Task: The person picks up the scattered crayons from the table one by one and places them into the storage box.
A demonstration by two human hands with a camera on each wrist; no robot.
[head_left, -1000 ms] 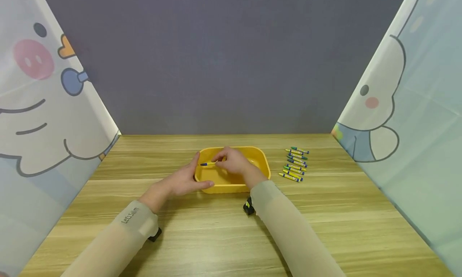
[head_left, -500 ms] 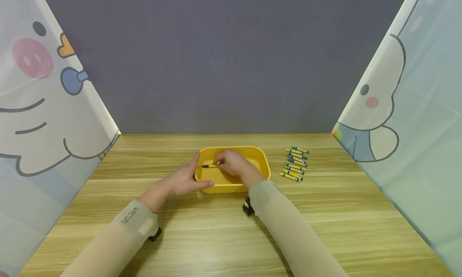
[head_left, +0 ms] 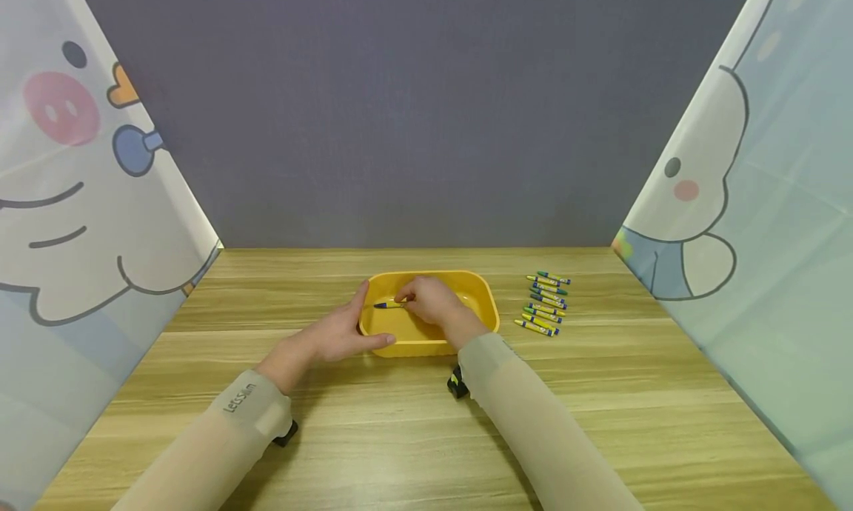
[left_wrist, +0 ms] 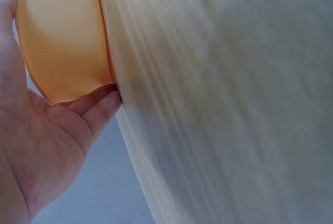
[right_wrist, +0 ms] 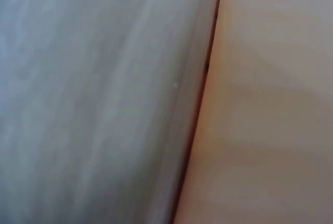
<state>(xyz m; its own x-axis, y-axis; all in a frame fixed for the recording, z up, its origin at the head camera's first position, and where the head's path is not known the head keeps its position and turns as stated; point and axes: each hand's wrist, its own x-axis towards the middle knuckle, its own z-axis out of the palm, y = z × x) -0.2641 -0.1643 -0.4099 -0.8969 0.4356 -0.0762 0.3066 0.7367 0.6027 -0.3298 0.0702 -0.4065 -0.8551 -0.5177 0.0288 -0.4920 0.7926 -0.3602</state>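
A yellow plastic bin (head_left: 433, 346) stands on the wooden table in the head view. My left hand (head_left: 336, 333) holds its left end, thumb over the front rim and fingers along the side. In the left wrist view the fingers of my left hand (left_wrist: 52, 135) lie against the bin's outer wall (left_wrist: 67, 36). My right hand (head_left: 432, 301) reaches inside the bin and pinches a crayon (head_left: 386, 305) with a yellow body and dark blue end pointing left. The right wrist view shows only the bin's wall (right_wrist: 270, 104) and the table, not the hand.
Several crayons (head_left: 546, 299) lie in a loose column on the table (head_left: 633, 370), right of the bin. A dark grey panel (head_left: 413, 126) stands behind the table. Printed cartoon cloths (head_left: 766, 274) flank both sides. Black straps or devices sit under both wrists.
My right hand has lowered the crayon slightly inside the bin and shifted it a little to the right. The left hand and the bin have stayed in place.
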